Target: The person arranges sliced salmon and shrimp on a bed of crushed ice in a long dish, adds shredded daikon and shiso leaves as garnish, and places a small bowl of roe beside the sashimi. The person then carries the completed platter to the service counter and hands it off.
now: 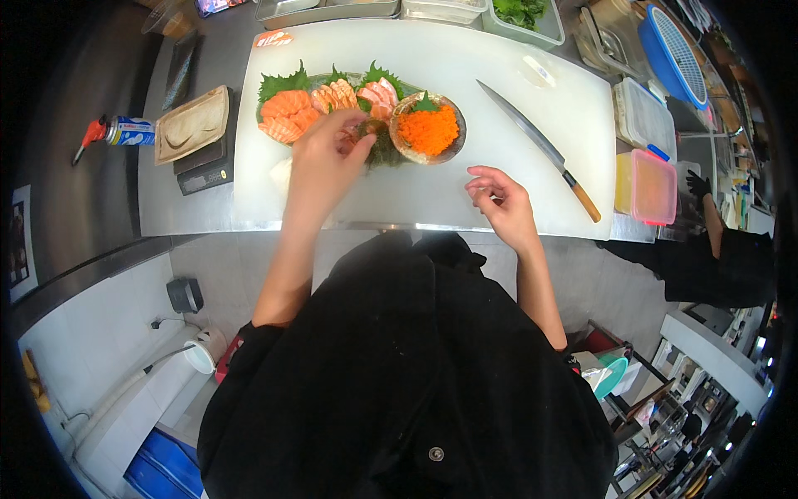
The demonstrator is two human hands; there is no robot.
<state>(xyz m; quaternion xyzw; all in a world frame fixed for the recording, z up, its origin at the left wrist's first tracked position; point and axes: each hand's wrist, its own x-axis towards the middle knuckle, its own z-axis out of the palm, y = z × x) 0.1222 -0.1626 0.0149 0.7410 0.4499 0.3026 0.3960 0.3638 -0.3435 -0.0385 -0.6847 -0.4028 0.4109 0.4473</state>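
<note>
My left hand point(330, 150) reaches over the front of a green plate point(259, 115) on the white cutting board point(268, 206); its fingertips touch dark green seaweed point(384, 150), and whether they pinch something there I cannot tell. Salmon slices point(288, 114), seared salmon slices point(335, 95) and paler fish slices point(378, 98) lie on the plate against green shiso leaves point(283, 83). At the plate's right end stands a round bowl point(459, 140) of orange fish roe point(429, 129) with a small leaf on it. My right hand point(502, 203) hovers near the board's front edge, fingers loosely curled, holding nothing.
A long knife point(536, 143) lies on the board's right side. Left are a digital scale point(204, 174) bearing a rectangular dish point(191, 125) and a torch on a gas can point(129, 131). Lidded containers point(645, 186) stand right; a tub of leaves point(555, 37) is behind. A co-worker stands far right.
</note>
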